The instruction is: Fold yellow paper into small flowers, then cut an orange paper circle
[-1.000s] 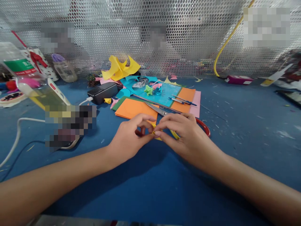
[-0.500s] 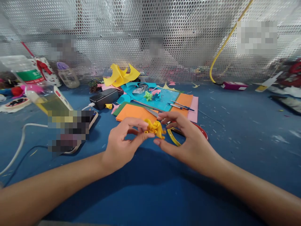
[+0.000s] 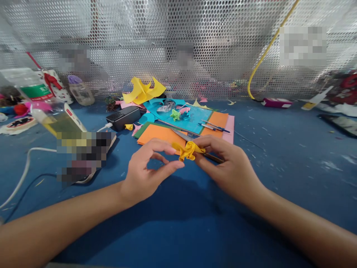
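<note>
Between my hands is a curled yellow paper flower with twisted, ruffled edges. My right hand pinches its right side between thumb and fingers. At its left side is my left hand, thumb and forefinger apart around the flower's edge. The forefinger tip is very close to the paper; I cannot tell whether it touches. Scissors lie just behind the flower, their handles mostly covered by my right hand. Folded orange paper rests beyond my left fingers.
Blue paper, pens and a green paper curl lie behind. A black box with a white cable stands left of them. Further left are a phone and a tilted bottle. A perforated metal panel closes the back.
My right hand has closed on the yellow flower, which has turned and shifted slightly right. My left fingers have parted from their pinch on it.
</note>
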Demonstrator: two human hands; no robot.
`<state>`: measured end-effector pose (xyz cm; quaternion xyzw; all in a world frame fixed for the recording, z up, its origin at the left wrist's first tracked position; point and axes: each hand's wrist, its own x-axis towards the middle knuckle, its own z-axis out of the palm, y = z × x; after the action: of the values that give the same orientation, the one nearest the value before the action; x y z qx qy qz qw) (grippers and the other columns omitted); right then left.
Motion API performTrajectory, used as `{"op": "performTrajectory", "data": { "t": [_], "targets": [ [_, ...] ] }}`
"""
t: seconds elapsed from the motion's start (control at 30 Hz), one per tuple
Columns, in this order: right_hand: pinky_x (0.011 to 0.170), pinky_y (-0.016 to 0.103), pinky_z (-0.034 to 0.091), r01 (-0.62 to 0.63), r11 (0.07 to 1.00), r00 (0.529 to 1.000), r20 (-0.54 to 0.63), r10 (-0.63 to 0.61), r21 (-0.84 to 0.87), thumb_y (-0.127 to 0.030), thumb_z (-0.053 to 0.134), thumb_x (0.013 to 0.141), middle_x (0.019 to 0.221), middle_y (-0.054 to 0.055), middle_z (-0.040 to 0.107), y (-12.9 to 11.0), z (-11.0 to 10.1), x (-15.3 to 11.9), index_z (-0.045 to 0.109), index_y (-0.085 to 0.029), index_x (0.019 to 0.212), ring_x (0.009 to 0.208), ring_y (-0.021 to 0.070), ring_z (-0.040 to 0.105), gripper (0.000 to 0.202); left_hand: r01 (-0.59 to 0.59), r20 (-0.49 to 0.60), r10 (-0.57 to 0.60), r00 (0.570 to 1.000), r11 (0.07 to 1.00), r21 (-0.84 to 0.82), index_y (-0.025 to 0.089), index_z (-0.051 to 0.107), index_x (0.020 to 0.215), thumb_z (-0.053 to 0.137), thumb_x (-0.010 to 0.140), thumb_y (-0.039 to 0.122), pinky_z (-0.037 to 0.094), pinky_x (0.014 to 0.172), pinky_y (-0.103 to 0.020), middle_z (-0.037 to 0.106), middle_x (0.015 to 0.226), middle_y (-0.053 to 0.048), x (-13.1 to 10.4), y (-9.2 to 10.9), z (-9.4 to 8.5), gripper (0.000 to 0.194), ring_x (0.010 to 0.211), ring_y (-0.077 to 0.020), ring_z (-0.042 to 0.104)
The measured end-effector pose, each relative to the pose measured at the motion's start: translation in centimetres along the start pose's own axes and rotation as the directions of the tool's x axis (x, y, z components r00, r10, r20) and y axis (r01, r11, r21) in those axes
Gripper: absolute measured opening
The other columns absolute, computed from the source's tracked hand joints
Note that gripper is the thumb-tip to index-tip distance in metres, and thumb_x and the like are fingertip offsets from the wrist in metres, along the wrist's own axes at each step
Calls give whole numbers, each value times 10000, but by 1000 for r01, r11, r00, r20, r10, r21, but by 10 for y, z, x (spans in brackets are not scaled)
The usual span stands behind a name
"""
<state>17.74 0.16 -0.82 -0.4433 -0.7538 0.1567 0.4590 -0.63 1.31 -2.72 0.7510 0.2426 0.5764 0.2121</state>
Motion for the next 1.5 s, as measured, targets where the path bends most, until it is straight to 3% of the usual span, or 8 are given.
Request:
{"op": "performTrajectory", "data": {
  "t": [0.2,0.5,0.7,0.8,0.9,0.97,1.03,1.5],
  "targets": [
    [719,261,515,-17,997,1000,9,16,71,-133,522,775,901,26,656,4,1,1,596,-201,872,804,136,624,139,64,-41,-66,997,997,-53,201,582,941,445,871,133,558,560,-199,538,871,-40,1,0,-1,168,783,-122,558],
    [782,293,490,29,998,977,208,-41,60,-33,473,716,997,45,607,15,-2,7,603,-208,851,937,164,595,257,196,24,-196,980,981,10,179,583,881,495,837,163,551,587,-206,582,919,-58,11,-3,-7,99,809,-135,585],
    [757,273,478,47,999,887,459,-47,12,-7,453,750,913,32,606,31,-4,11,606,-197,834,839,135,584,259,219,-269,-132,954,920,325,211,582,903,537,770,132,482,789,-272,607,907,-10,33,-17,-25,161,837,-135,573],
    [759,251,472,86,995,816,570,-100,51,-25,448,790,935,26,590,32,-2,9,605,-200,828,837,117,576,239,247,-246,-146,958,856,455,207,581,913,513,749,93,459,834,-305,613,1002,-28,46,-26,-39,211,941,-169,559],
    [739,239,472,88,995,804,586,-103,55,-16,436,793,962,25,573,30,-1,7,612,-210,830,836,107,574,264,251,-120,-234,965,682,687,188,593,940,457,741,63,435,876,-329,601,1101,-67,57,-39,-61,271,1033,-209,543],
    [740,245,472,95,995,802,589,-99,38,4,427,777,972,26,569,29,0,6,617,-217,830,843,111,575,296,257,-18,-468,883,452,854,190,600,986,393,787,101,448,833,-350,627,1072,-88,60,-51,-78,301,979,-230,574],
    [747,253,473,108,994,795,598,-99,22,16,420,763,982,28,568,28,0,6,621,-223,834,849,115,578,320,247,-4,-536,844,382,890,152,626,966,402,791,130,435,828,-398,634,1068,-137,61,-63,-92,285,989,-287,569],
    [747,299,514,164,986,834,532,-145,12,-24,407,793,1037,55,566,27,4,5,625,-238,849,903,148,597,311,188,51,-696,716,262,946,177,640,982,451,803,342,436,739,-352,644,1052,-141,63,-73,-95,308,926,-292,594]
  ]
}}
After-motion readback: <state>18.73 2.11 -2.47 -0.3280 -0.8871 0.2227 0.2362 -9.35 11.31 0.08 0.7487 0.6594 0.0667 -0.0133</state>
